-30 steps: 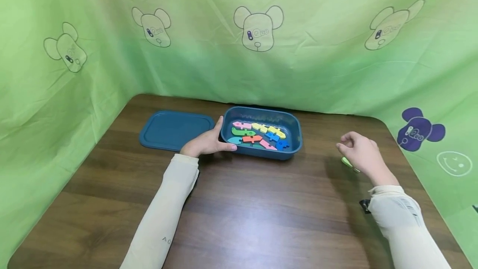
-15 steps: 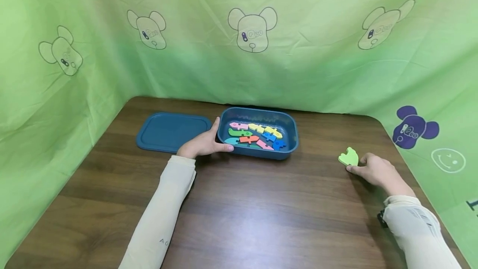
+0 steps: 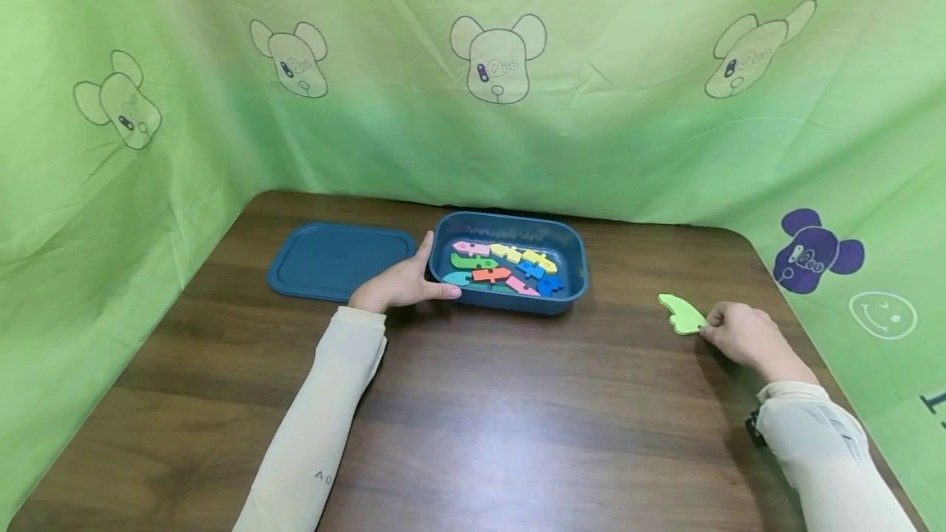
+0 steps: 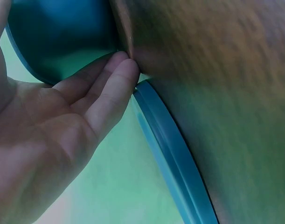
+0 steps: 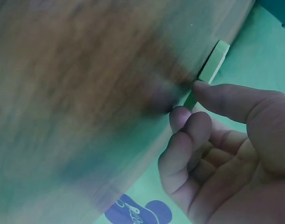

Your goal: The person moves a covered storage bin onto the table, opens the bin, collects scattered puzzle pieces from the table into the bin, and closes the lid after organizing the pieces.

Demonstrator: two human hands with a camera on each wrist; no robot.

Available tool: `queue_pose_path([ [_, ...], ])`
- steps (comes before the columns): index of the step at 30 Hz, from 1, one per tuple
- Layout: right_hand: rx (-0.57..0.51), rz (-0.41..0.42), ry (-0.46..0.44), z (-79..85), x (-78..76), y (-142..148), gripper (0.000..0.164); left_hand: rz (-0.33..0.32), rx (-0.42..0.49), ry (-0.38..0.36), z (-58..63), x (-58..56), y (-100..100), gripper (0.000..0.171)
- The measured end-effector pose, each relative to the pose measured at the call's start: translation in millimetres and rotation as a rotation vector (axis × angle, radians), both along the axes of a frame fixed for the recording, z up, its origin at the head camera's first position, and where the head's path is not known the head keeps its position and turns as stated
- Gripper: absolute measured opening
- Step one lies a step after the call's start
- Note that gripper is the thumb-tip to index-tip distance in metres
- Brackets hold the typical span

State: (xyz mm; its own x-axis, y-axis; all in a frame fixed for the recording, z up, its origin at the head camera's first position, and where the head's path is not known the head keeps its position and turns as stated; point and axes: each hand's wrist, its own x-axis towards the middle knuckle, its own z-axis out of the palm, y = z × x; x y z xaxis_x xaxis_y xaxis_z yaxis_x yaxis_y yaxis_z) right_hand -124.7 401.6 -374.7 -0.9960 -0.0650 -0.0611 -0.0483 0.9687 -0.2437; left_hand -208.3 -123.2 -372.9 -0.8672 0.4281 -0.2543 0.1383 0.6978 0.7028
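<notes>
In the head view my left hand [image 3: 402,284] holds the left end of a blue plastic box [image 3: 512,304], its thumb along the near side. Its fingers [image 4: 112,86] lie at the box's base in the left wrist view. The box holds several puzzle pieces in pink, yellow, green, orange, teal and blue, such as an orange piece [image 3: 491,275]. Over the table's right side my right hand [image 3: 746,341] pinches one end of a flat, curved light green puzzle piece [image 3: 683,316] between thumb and fingers. In the right wrist view that piece [image 5: 213,63] shows edge-on, partly hidden by the thumb.
A blue lid [image 3: 340,259] lies flat on the wooden table [image 3: 473,425], left of the box and close to my left hand. Green printed cloth [image 3: 591,154] hangs behind the table and along both sides.
My right hand has lowered and moved right, then taken hold of the light green piece, which has since turned so its narrow end points left. My left hand stays on the box.
</notes>
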Motion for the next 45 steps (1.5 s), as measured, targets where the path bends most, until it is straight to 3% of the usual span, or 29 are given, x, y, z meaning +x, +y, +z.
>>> queue_pose_path([
  [12, -0.100, -0.002, 0.192, 2.0, -4.0, -18.8, 0.016, 0.001, 0.005, 0.001, -1.4, -1.3, 0.1, 0.125],
  [23, -0.195, -0.003, 0.318, 17.9, -7.1, -52.2, 0.012, -0.005, 0.001, 0.000, 0.9, -0.7, -1.5, 0.124],
  [45, -0.263, 0.061, 0.334, 35.7, -24.5, -104.7, 0.013, 0.006, -0.013, -0.002, -0.9, -0.2, 0.7, 0.126],
])
